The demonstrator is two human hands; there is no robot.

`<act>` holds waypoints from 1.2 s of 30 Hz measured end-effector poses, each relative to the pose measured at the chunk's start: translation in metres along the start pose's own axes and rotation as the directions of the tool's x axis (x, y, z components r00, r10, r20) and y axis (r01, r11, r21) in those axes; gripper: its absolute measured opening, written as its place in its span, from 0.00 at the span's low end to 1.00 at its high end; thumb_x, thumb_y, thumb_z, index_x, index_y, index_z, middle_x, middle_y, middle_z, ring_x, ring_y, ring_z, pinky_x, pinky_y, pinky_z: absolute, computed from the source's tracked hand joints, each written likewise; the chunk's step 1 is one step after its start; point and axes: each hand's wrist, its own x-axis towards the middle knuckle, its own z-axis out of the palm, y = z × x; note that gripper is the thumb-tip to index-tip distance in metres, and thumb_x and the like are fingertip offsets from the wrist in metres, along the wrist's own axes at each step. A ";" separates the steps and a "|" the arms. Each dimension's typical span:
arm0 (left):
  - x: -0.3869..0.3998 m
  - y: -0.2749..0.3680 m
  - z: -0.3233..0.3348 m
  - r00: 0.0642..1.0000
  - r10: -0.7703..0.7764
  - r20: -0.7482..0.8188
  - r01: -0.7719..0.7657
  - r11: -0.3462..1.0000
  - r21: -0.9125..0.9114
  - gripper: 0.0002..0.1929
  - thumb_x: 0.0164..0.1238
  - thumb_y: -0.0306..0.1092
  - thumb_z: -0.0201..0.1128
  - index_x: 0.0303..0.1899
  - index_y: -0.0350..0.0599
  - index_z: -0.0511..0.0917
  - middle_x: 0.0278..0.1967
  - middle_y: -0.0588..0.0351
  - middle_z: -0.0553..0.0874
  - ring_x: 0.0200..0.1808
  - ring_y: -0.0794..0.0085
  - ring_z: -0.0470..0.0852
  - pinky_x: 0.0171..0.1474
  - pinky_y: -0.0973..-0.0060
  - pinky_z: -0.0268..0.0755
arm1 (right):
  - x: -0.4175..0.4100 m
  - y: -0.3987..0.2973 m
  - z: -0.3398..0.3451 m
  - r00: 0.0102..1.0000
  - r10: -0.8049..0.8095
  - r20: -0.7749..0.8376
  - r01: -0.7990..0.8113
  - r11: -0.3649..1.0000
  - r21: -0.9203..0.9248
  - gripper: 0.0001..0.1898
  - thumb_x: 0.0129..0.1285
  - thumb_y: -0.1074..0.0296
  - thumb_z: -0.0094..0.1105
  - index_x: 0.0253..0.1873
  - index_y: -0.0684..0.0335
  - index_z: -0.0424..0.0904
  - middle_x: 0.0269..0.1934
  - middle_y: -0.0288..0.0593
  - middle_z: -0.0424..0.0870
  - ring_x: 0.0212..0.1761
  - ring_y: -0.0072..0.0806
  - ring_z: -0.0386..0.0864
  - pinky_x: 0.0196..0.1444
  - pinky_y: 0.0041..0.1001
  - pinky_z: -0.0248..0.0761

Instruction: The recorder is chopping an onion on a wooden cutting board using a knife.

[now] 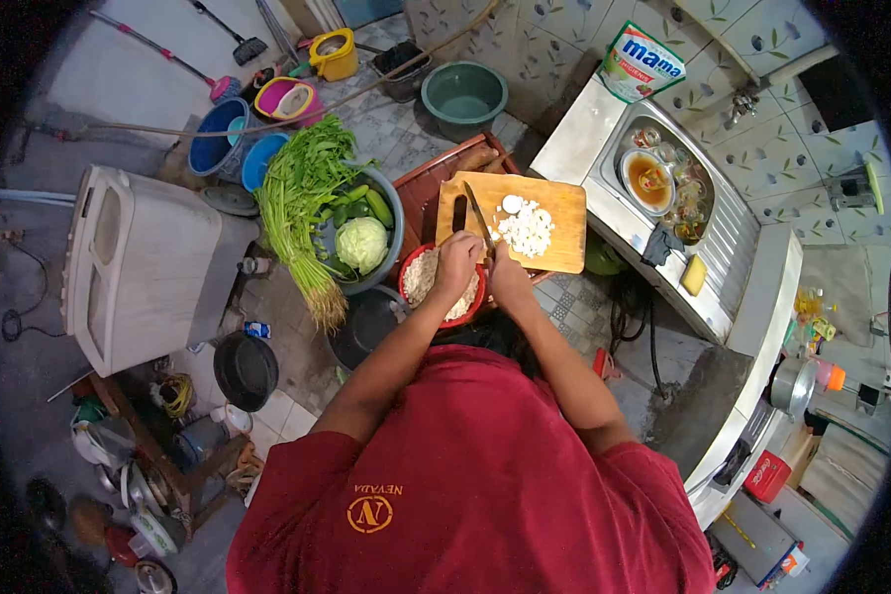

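My right hand point(511, 281) grips the handle of a kitchen knife point(478, 211), whose blade points away from me across the cutting board's left part. Close to the knife, my left hand point(458, 260) is held with curled fingers above a red bowl point(481, 291). Whether those fingers hold something is hidden. Pale chopped pieces point(418, 276) fill much of the bowl. On the wooden cutting board point(568, 215) lies a heap of chopped white pieces point(529, 229), with a rounder white piece point(512, 203) at its far edge.
Left of the board, a grey basin point(393, 256) holds a cabbage point(361, 245), green vegetables and leafy stalks point(297, 215). A dark basin point(367, 327) stands nearer me. At right, a steel sink point(702, 230) contains dishes; a yellow sponge point(693, 275) lies on its edge.
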 end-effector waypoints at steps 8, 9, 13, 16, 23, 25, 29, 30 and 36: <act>-0.007 0.000 -0.019 0.973 -0.093 -0.213 0.147 0.957 0.251 0.14 0.56 0.24 0.64 0.46 0.38 0.79 0.46 0.44 0.77 0.52 0.50 0.73 0.56 0.62 0.64 | -0.018 0.007 -0.002 0.999 -0.050 -0.012 0.051 0.999 0.005 0.14 0.70 0.64 0.47 0.49 0.70 0.62 0.32 0.74 0.79 0.38 0.67 0.78 0.42 0.56 0.68; -0.007 -0.001 -0.021 0.934 -0.173 -0.312 0.263 0.925 0.274 0.19 0.55 0.24 0.64 0.50 0.39 0.77 0.51 0.43 0.74 0.56 0.48 0.68 0.60 0.60 0.60 | -0.021 0.005 0.004 0.994 -0.093 -0.057 0.093 0.996 0.009 0.13 0.70 0.65 0.46 0.49 0.71 0.62 0.33 0.75 0.78 0.39 0.68 0.77 0.42 0.56 0.68; -0.010 -0.049 -0.020 0.879 -0.477 -0.019 0.458 0.854 -0.247 0.26 0.57 0.25 0.65 0.59 0.35 0.71 0.47 0.38 0.82 0.50 0.50 0.81 0.52 0.66 0.71 | -0.026 0.003 0.016 0.994 -0.078 -0.077 0.081 0.996 0.038 0.11 0.70 0.68 0.44 0.48 0.70 0.61 0.32 0.73 0.78 0.39 0.66 0.78 0.41 0.55 0.69; -0.008 -0.063 -0.016 0.894 -0.447 0.029 0.438 0.860 -0.262 0.20 0.58 0.24 0.63 0.54 0.36 0.75 0.40 0.39 0.85 0.42 0.54 0.86 0.44 0.69 0.75 | -0.024 0.007 0.018 0.990 -0.101 -0.100 0.098 0.995 -0.035 0.11 0.68 0.70 0.44 0.49 0.70 0.60 0.33 0.72 0.79 0.40 0.64 0.79 0.40 0.53 0.71; -0.015 -0.051 -0.023 0.878 -0.477 0.038 0.475 0.857 -0.200 0.17 0.59 0.24 0.63 0.52 0.39 0.78 0.36 0.44 0.87 0.39 0.63 0.87 0.42 0.69 0.75 | -0.013 -0.009 0.000 0.999 0.031 -0.011 -0.031 0.999 -0.019 0.10 0.71 0.63 0.46 0.48 0.63 0.62 0.32 0.68 0.80 0.37 0.62 0.80 0.40 0.56 0.70; -0.015 -0.049 -0.025 0.867 -0.496 0.051 0.494 0.842 -0.218 0.18 0.60 0.23 0.63 0.53 0.39 0.78 0.36 0.46 0.87 0.38 0.68 0.86 0.42 0.71 0.75 | -0.015 -0.005 -0.006 1.000 0.007 -0.023 -0.007 1.000 -0.026 0.11 0.71 0.62 0.47 0.49 0.62 0.63 0.32 0.67 0.81 0.37 0.61 0.80 0.39 0.56 0.70; -0.018 -0.042 -0.022 0.876 -0.477 0.065 0.479 0.849 -0.222 0.18 0.60 0.22 0.62 0.53 0.38 0.77 0.35 0.47 0.87 0.37 0.71 0.85 0.42 0.72 0.75 | -0.022 0.015 -0.009 0.991 -0.081 -0.104 0.079 0.997 -0.018 0.13 0.70 0.62 0.50 0.50 0.62 0.63 0.29 0.66 0.80 0.34 0.62 0.80 0.35 0.55 0.71; -0.017 -0.039 -0.022 0.880 -0.471 0.069 0.473 0.851 -0.227 0.18 0.61 0.22 0.61 0.53 0.37 0.77 0.35 0.47 0.87 0.37 0.71 0.85 0.42 0.72 0.75 | -0.025 0.018 -0.009 0.980 -0.122 -0.158 0.122 0.993 -0.009 0.13 0.69 0.61 0.50 0.51 0.62 0.64 0.28 0.66 0.80 0.33 0.62 0.80 0.34 0.55 0.71; -0.009 -0.037 -0.024 0.909 -0.411 0.074 0.415 0.873 -0.255 0.18 0.62 0.21 0.60 0.55 0.36 0.75 0.39 0.47 0.87 0.41 0.70 0.85 0.45 0.73 0.74 | -0.047 0.014 -0.003 0.991 -0.073 -0.109 0.071 0.997 -0.019 0.13 0.70 0.59 0.50 0.49 0.61 0.64 0.31 0.64 0.81 0.35 0.63 0.80 0.35 0.55 0.72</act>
